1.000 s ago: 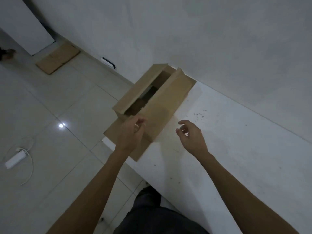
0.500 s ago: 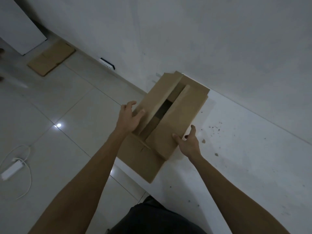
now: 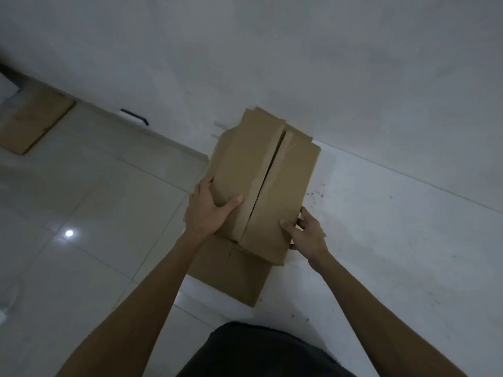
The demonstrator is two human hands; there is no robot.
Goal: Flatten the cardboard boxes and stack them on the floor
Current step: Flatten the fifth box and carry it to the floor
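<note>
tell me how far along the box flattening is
Done: flattened cardboard already lies on the floor by the wall. In hand: the left hand and right hand grip a cardboard box on the white ledge, flaps folded shut. Left: collapsing and stacking it.

Dim, greyish indoor light, one small bright glare spot reflecting on the glossy floor tiles, soft faint shadows, muted colours, slight softness and grain throughout, wide-angle bending of lines toward the edges
</note>
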